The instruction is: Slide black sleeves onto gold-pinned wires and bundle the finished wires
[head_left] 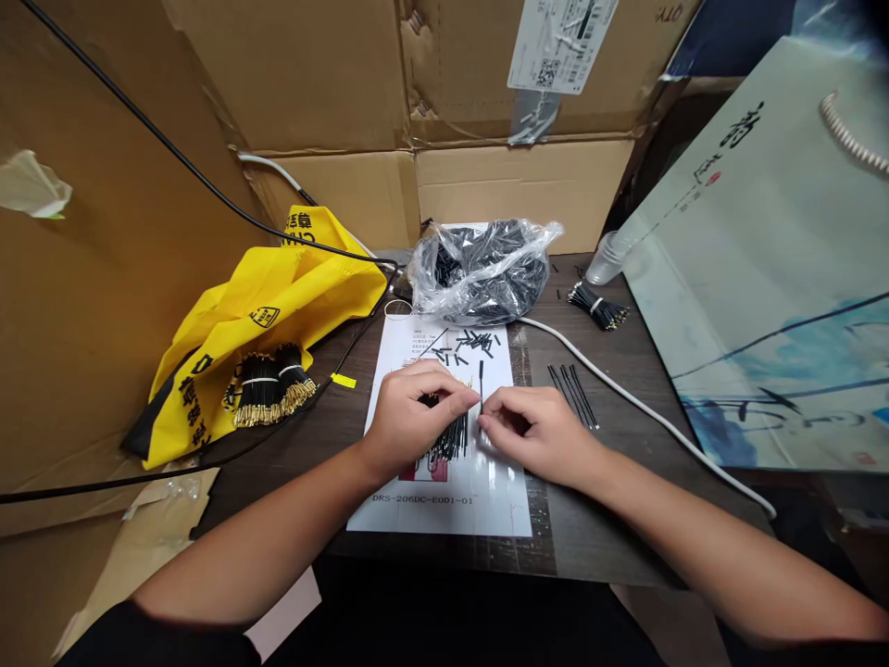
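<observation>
The right hand (545, 431) pinches a thin black wire (482, 371) over the white paper (500, 509), the left hand (417, 408) is just beside it, gripping what I can't tell, and a loose pinch could let the wire drop.

Person's bare left forearm (264, 528) slants in from left of the white rectangular printed paper sheet (501, 508), short black fabric sleeve (163, 639) near the elbow. Left hand (420, 412) over the sheet: thumb extended rightward, index arched above; whether their tips meet is unclear. Bare right forearm (715, 542) angles in from the sheet's right. Right hand (534, 431) at its right edge, thumb and index pinched, remaining fingers curled.
</observation>
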{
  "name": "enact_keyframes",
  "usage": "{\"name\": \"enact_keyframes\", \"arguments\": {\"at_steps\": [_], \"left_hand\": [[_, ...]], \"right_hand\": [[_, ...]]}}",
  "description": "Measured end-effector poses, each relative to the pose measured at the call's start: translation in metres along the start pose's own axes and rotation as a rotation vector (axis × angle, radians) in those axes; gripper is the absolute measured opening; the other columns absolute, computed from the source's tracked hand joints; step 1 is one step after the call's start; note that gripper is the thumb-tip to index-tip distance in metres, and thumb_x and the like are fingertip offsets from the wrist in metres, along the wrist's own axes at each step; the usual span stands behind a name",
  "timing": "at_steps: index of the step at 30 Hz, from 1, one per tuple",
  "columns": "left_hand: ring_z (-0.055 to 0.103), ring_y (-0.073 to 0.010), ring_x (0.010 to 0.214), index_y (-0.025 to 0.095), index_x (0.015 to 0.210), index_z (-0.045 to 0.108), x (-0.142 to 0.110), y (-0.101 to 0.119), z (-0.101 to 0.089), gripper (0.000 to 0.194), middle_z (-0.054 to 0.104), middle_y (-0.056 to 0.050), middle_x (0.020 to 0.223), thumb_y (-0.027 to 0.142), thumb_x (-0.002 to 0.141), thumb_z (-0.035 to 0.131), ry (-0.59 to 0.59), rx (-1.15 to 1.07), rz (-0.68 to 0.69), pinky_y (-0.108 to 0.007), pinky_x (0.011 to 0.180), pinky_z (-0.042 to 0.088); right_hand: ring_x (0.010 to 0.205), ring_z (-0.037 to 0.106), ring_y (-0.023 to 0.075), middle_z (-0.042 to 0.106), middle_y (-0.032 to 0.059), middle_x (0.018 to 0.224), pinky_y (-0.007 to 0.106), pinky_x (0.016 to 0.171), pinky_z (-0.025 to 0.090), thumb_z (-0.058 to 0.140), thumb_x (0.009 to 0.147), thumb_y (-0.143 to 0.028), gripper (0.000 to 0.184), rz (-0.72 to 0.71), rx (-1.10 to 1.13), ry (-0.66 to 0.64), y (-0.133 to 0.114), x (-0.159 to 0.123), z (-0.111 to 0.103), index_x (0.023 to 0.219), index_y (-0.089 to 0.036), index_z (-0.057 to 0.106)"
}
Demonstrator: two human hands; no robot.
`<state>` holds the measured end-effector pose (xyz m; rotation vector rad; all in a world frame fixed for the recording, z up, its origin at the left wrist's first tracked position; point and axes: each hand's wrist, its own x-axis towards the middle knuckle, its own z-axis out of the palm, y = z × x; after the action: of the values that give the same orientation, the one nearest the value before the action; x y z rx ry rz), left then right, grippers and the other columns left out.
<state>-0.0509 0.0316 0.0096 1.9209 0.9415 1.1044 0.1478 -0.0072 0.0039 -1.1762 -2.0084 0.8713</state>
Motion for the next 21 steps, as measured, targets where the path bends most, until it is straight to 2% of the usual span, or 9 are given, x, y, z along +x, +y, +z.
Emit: {"name": "enact_keyframes", "arguments": {"at_steps": [4, 9, 13, 21], "left_hand": [[0.055, -0.0116, 0.063, 0.015, 0.068, 0.068, -0.002, -0.002, -0.001, 0.023, 0.062, -0.002, 0.064, 0.024, 0.09, 0.064, 0.005, 0.185, 0.138, -0.028, 0.064, 0.043], [0.046, -0.0115, 0.058, 0.016, 0.059, 0.058, -0.004, -0.005, -0.001, 0.03, 0.052, 0.0, 0.059, 0.022, 0.088, 0.063, -0.038, 0.405, 0.323, -0.029, 0.061, 0.038], [0.04, -0.0115, 0.056, 0.018, 0.057, 0.054, -0.005, -0.007, -0.002, 0.033, 0.044, 0.002, 0.056, 0.024, 0.089, 0.06, -0.055, 0.479, 0.352, -0.029, 0.058, 0.035], [0.04, -0.0126, 0.057, 0.019, 0.057, 0.054, -0.005, -0.008, -0.003, 0.035, 0.045, 0.001, 0.057, 0.028, 0.091, 0.056, -0.109, 0.565, 0.324, -0.03, 0.06, 0.034]], "right_hand": [[0.059, 0.048, 0.0104, 0.054, -0.0033, 0.064, 0.025, 0.059, 0.034, 0.054, 0.087, -0.024, 0.015, 0.135, -0.302, -0.077, 0.001, -0.013, -0.039, 0.072, -0.02, 0.054], [0.059, 0.049, 0.0143, 0.059, -0.0022, 0.065, 0.028, 0.056, 0.03, 0.052, 0.086, -0.032, 0.016, 0.434, -0.655, -0.111, 0.021, -0.039, -0.074, 0.074, -0.023, 0.055], [0.062, 0.054, 0.0168, 0.063, 0.0001, 0.069, 0.029, 0.056, 0.03, 0.05, 0.086, -0.035, 0.018, 0.571, -0.734, -0.113, 0.037, -0.054, -0.082, 0.076, -0.023, 0.058], [0.062, 0.058, 0.0188, 0.065, 0.0027, 0.07, 0.03, 0.055, 0.03, 0.048, 0.086, -0.034, 0.019, 0.615, -0.788, -0.143, 0.05, -0.063, -0.081, 0.078, -0.023, 0.061]]}}
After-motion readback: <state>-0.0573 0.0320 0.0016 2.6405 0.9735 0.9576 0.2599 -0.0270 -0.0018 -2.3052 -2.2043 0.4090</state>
